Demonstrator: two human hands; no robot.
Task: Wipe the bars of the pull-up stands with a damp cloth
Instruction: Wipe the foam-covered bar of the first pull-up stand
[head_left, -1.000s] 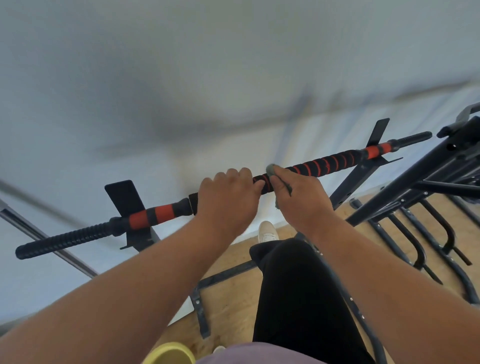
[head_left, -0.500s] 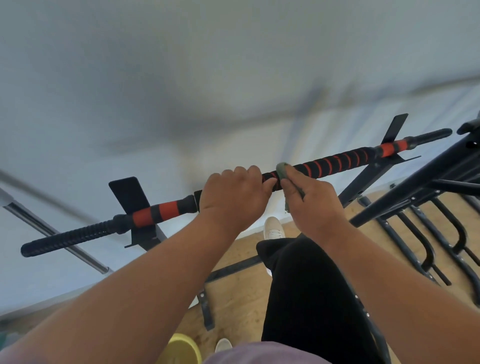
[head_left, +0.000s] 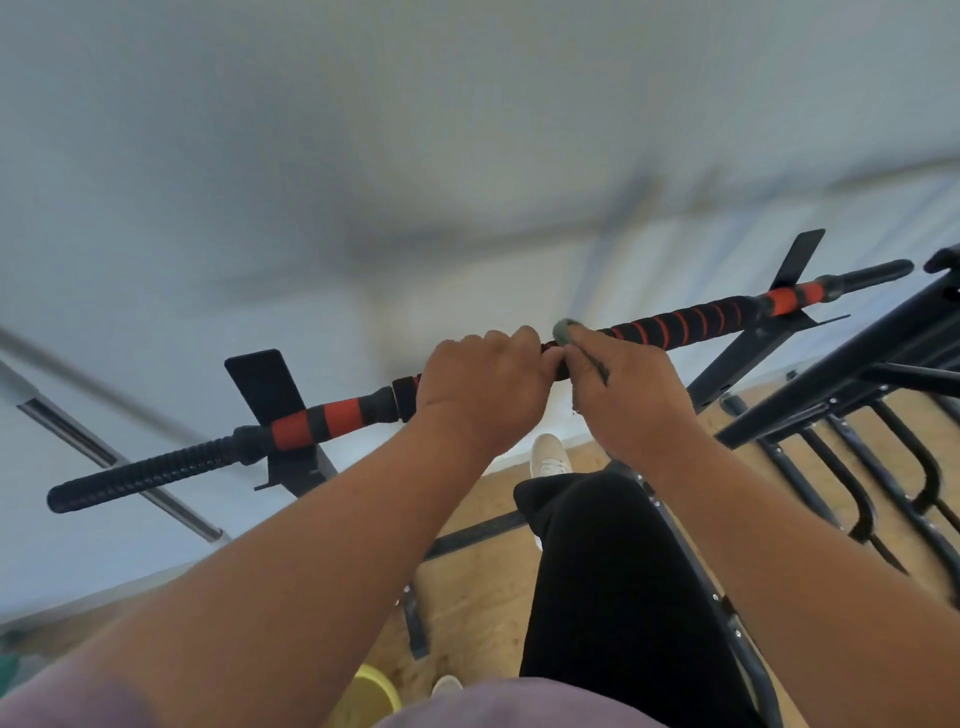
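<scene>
A black pull-up bar (head_left: 691, 323) with red foam bands runs from lower left to upper right in front of me. My left hand (head_left: 480, 392) grips its middle, fingers curled over the top. Right beside it, my right hand (head_left: 631, 397) holds a grey-green cloth (head_left: 563, 328) wrapped round the bar; only the cloth's top fold and a frayed edge under the hand show. The two hands touch at the thumbs.
More black stand frames (head_left: 852, 384) crowd the right side, their curved feet on the wooden floor (head_left: 478, 587). A white wall (head_left: 415, 156) is close behind the bar. A chrome tube (head_left: 104, 457) slants at left. A yellow object (head_left: 371, 693) sits on the floor below me.
Both hands keep their hold on the bar. The whole view has drifted slightly, with the bar shifting right in frame; the cloth hand stays against the left hand.
</scene>
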